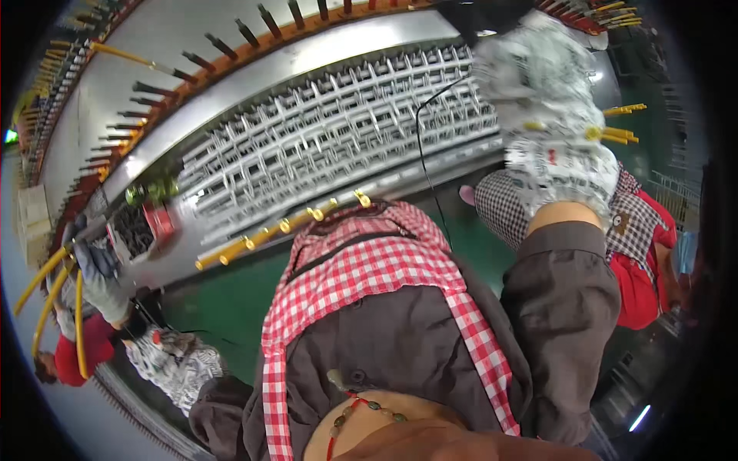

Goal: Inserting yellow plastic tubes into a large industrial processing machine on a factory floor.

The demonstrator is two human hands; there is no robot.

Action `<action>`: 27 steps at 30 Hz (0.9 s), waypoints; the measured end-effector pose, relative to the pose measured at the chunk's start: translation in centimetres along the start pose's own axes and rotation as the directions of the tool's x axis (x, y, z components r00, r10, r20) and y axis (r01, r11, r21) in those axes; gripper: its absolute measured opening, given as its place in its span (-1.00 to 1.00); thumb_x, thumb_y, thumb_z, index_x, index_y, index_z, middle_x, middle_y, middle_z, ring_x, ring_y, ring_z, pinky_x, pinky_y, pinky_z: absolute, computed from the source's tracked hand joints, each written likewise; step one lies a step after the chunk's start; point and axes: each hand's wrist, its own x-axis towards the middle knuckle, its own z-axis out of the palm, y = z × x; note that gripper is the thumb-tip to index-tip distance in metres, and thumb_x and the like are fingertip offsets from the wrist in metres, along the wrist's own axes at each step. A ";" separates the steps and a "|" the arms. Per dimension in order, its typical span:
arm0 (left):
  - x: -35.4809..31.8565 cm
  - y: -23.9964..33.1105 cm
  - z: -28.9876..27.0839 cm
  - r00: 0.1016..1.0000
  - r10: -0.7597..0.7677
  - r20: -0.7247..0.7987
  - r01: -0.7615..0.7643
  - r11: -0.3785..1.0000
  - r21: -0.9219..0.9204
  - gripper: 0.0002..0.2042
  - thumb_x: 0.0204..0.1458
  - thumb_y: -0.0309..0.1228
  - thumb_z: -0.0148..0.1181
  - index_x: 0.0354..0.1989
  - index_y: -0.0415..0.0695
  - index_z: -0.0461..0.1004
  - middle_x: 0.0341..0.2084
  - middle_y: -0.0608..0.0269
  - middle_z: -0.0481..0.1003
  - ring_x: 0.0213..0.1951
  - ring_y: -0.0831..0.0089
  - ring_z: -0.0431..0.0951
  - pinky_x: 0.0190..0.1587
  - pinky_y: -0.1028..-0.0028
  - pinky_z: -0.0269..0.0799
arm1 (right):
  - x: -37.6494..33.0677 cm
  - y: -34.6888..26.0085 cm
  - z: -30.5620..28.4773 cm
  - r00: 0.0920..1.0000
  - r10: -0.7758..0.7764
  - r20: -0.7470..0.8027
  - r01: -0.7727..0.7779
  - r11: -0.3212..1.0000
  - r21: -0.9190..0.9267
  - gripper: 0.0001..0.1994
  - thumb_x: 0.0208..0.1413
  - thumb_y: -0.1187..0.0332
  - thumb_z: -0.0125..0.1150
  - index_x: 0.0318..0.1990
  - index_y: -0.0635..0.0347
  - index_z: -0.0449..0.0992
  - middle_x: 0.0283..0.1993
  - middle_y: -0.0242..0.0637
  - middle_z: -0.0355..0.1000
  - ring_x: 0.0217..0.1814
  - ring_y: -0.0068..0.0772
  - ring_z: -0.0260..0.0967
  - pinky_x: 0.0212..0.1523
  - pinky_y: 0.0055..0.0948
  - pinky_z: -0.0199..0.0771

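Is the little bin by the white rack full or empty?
Full: the small bin beside the white rack is heaped with dark small parts.

I see my red-and-white checked apron [369, 269] with dark straps over a dark brown long-sleeved top [400, 338]. Bead necklace [361, 407] on a red cord at my neck. My right hand [538, 84] wears a white patterned glove, checked cuff [500, 203] below it. My left hand [96, 276] wears a grey glove, patterned sleeve cover [177, 365] below.
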 end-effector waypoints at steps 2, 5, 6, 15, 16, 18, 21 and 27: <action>-8.4 -1.1 1.2 0.972 0.044 -0.231 0.020 0.963 0.268 -0.63 0.25 -0.28 -0.25 0.10 -0.26 0.23 -0.30 0.27 0.43 -0.63 0.75 0.18 -0.57 0.75 0.09 | -9.2 -7.0 -1.2 0.992 0.096 0.078 -0.078 0.975 -0.208 -0.63 0.17 0.08 -0.01 -0.19 0.27 0.34 -0.53 -0.27 0.44 -0.54 -0.45 0.43 -0.52 -0.54 0.47; -19.7 -1.5 5.3 0.987 0.052 -0.153 -0.054 0.998 -0.009 -0.67 0.11 -0.25 0.03 -0.07 -0.23 0.32 -0.29 0.07 0.46 -0.60 0.69 0.31 -0.62 0.75 0.17 | -19.5 -8.3 -2.3 0.980 0.189 -0.060 -0.198 0.956 -0.217 -0.63 0.13 0.09 0.02 -0.28 0.31 0.38 -0.59 -0.22 0.44 -0.57 -0.39 0.42 -0.53 -0.50 0.45; -22.4 -1.8 6.2 0.985 0.096 -0.145 -0.090 0.995 0.044 -0.67 0.09 -0.24 0.07 -0.09 -0.24 0.34 -0.29 0.05 0.46 -0.62 0.69 0.33 -0.66 0.76 0.15 | -22.4 -7.1 -3.5 0.942 0.325 0.091 -0.316 0.944 -0.097 -0.68 0.10 0.17 0.09 -0.15 0.23 0.39 -0.37 -0.25 0.42 -0.41 -0.46 0.39 -0.37 -0.52 0.42; -20.4 -8.9 27.9 0.902 -0.148 0.405 0.338 0.827 -0.449 -0.75 0.02 -0.47 0.10 -0.11 -0.26 0.44 -0.26 0.19 0.51 -0.31 0.56 0.46 -0.32 0.63 0.33 | -35.5 8.3 5.5 0.796 0.558 0.233 -0.568 0.822 -0.029 -0.79 0.15 0.35 0.00 -0.13 0.24 0.41 -0.40 -0.33 0.40 -0.37 -0.54 0.37 -0.31 -0.54 0.38; -19.2 -10.7 29.9 0.921 -0.113 0.372 0.276 0.863 -0.423 -0.76 0.02 -0.47 0.11 -0.12 -0.23 0.45 -0.28 0.23 0.51 -0.32 0.54 0.46 -0.28 0.60 0.33 | -35.7 10.5 6.0 0.841 0.516 0.165 -0.528 0.848 0.040 -0.80 0.14 0.35 -0.02 -0.14 0.24 0.40 -0.43 -0.25 0.42 -0.37 -0.47 0.41 -0.31 -0.47 0.40; -17.9 -12.9 31.6 0.958 0.060 0.281 0.052 0.925 -0.376 -0.77 0.03 -0.52 0.10 -0.11 -0.16 0.45 -0.30 0.29 0.50 -0.30 0.54 0.46 -0.24 0.59 0.33 | -35.3 12.1 6.5 0.846 0.476 0.240 -0.442 0.878 -0.181 -0.80 0.14 0.35 -0.01 -0.15 0.24 0.40 -0.43 -0.19 0.44 -0.38 -0.42 0.43 -0.31 -0.44 0.41; -18.0 -12.9 31.8 0.944 -0.069 0.324 0.177 0.932 -0.317 -0.78 0.04 -0.60 0.06 -0.11 -0.21 0.43 -0.28 0.22 0.50 -0.21 0.48 0.49 -0.11 0.54 0.36 | -36.1 13.7 7.2 0.830 0.484 0.276 -0.447 0.874 -0.189 -0.78 0.11 0.31 0.00 -0.15 0.23 0.38 -0.41 -0.09 0.46 -0.40 -0.27 0.46 -0.32 -0.36 0.42; -17.6 -14.0 34.7 0.943 0.152 0.295 -0.072 0.962 -0.264 -0.71 0.02 -0.69 -0.01 -0.07 -0.17 0.41 -0.11 0.22 0.41 -0.13 0.49 0.44 -0.07 0.59 0.36 | -34.9 12.5 7.1 0.853 0.467 0.232 -0.316 0.817 -0.481 -0.74 0.08 0.27 0.01 -0.10 0.18 0.35 -0.31 0.03 0.43 -0.25 0.05 0.39 -0.21 -0.14 0.36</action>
